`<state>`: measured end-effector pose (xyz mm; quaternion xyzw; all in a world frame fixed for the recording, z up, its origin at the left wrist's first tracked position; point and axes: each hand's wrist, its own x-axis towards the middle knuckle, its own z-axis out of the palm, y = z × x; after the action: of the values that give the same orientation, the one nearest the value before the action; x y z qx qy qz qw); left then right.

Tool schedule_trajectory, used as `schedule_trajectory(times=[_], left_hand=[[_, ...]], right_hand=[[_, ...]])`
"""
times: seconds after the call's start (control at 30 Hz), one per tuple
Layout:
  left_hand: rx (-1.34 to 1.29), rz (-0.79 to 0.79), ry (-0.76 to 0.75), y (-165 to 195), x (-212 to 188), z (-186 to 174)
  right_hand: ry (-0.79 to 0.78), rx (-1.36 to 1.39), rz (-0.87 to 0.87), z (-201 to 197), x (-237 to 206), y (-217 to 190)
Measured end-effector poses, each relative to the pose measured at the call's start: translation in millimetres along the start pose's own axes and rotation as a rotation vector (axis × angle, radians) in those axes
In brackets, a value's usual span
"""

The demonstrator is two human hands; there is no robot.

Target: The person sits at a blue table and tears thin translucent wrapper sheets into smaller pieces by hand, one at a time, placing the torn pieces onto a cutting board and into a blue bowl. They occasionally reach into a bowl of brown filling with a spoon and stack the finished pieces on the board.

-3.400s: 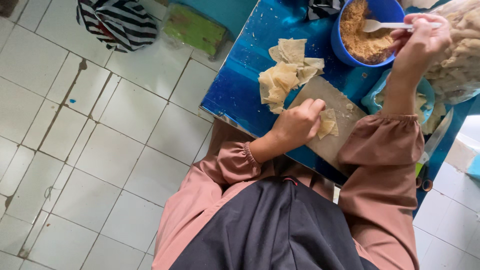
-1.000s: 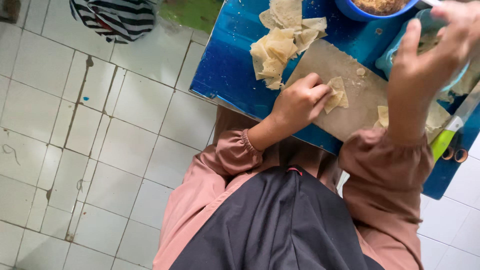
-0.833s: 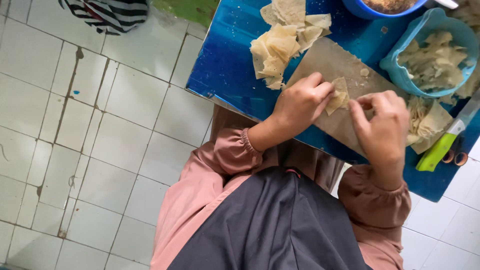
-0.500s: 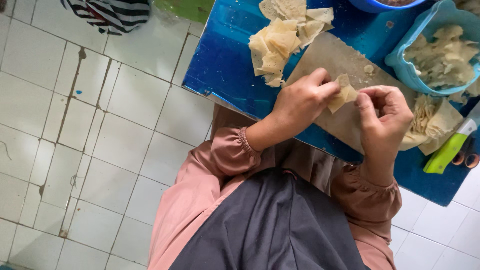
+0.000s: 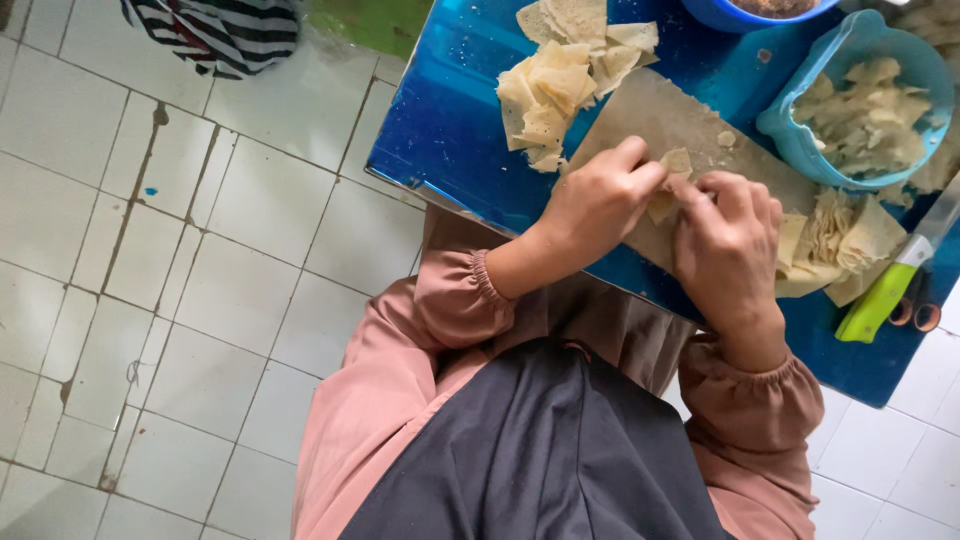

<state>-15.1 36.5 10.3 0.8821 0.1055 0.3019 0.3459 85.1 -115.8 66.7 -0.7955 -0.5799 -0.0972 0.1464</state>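
Both hands meet over a brown cutting board (image 5: 668,118) on a blue table (image 5: 450,130). My left hand (image 5: 598,203) and my right hand (image 5: 728,238) pinch one pale dough wrapper (image 5: 673,170) between their fingertips, folding it. A loose pile of flat wrappers (image 5: 560,75) lies on the table beyond my left hand. A stack of folded wrappers (image 5: 840,240) sits to the right of my right hand.
A light blue bowl (image 5: 800,130) holds folded pieces at the right. A darker blue bowl (image 5: 735,15) with brown filling stands at the top edge. A green-handled knife (image 5: 885,295) lies at the table's right edge. White tiled floor (image 5: 170,280) stretches left; striped cloth (image 5: 230,35) lies there.
My right hand came down from the filling bowl to the board and joined my left hand on the wrapper. The two hands have closed in on it together.
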Motion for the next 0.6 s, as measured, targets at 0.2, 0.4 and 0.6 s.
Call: schedule_trajectory(times=[0.2,0.4,0.6], left_hand=[[-0.032,0.251,-0.109,-20,0,-10],[0.044,0.212,-0.164,-32,18,7],[-0.001,0.191,-0.215,-32,29,4]], right_hand=[[0.074,0.024,0.006,8,-4,3],[0.089,0.462,0.311,33,3,21],[0.062,0.454,0.182,24,1,17]])
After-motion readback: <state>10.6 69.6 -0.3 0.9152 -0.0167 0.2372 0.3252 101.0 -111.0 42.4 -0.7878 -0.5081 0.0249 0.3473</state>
